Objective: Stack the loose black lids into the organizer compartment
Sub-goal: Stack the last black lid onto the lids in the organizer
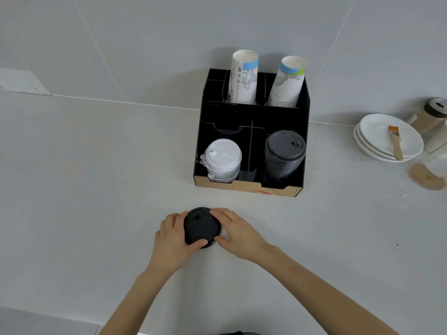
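A loose black lid [202,227], possibly a short stack, rests on the white counter in front of the black organizer [251,112]. My left hand [173,240] grips its left side, thumb on the near rim. My right hand [238,232] holds its right side, fingers on the far rim. The organizer's front right compartment holds a tall stack of black lids [284,154]. Its front left compartment holds a stack of white lids [223,158].
Two stacks of paper cups [244,78] stand in the organizer's rear compartments. At the right are stacked white plates [377,146] with a brush [395,142] on top, a jar [430,116] and a blurred brown object [427,178]. A tiled wall rises behind.
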